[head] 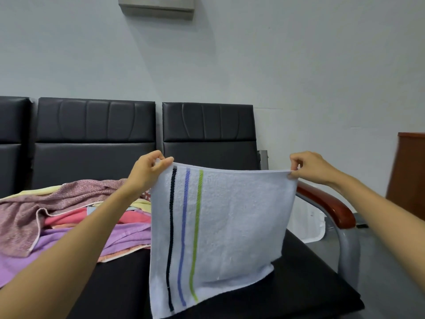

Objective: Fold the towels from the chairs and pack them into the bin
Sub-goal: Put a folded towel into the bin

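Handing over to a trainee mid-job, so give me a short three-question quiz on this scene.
1. True or false: the striped towel already lies folded on the pile of towels.
2. Which stripe runs nearest the left hand? A green, B blue, C dark.
3. What does the right hand pinch?
Key: 1 false, it hangs spread between both hands. 2 C. 3 The striped towel's upper corner.

One white towel point(230, 226), three stripes near its left edge (black, blue, green): held up by both top corners, hanging flat, bottom edge touching the black chair seat point(299, 284). Pile of towels point(76, 217), unfolded, pink, purple, coral, yellow: heaped on the seat to its left.
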